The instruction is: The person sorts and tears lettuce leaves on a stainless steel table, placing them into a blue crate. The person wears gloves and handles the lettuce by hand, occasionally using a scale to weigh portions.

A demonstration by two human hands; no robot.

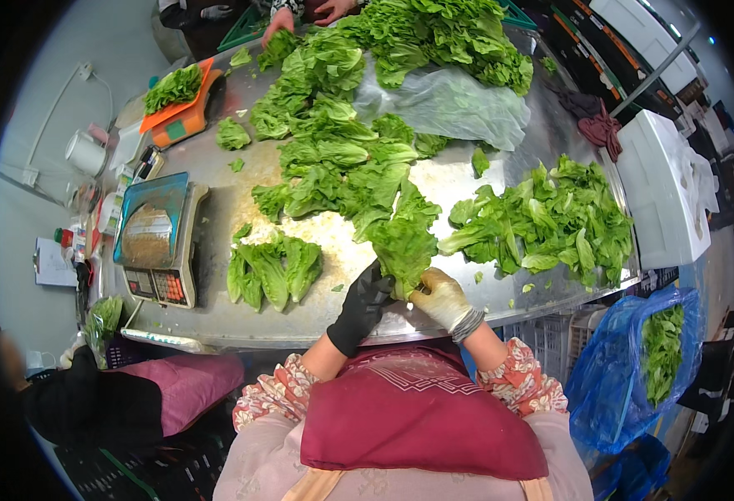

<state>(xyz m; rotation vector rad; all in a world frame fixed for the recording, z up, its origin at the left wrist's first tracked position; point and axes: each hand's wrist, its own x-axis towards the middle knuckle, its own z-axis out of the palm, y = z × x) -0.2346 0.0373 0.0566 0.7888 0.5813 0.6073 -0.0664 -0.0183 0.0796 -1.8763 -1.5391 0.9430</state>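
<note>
Between my hands is a head of green lettuce, its base toward me at the table's near side. My left hand, in a black glove, grips it near the base. My right hand, in a pale glove with a grey cuff, has its fingers at the same base. Beyond it, a long heap of lettuce heads runs up the metal table. Several trimmed lettuce hearts lie together to the left. A pile of loose lettuce leaves spreads to the right.
A digital scale stands at left, with an orange scale holding lettuce behind it. Clear plastic sheeting lies under the far heap. At right are a white foam box and a blue-lined crate. Co-workers stand at the far side and left.
</note>
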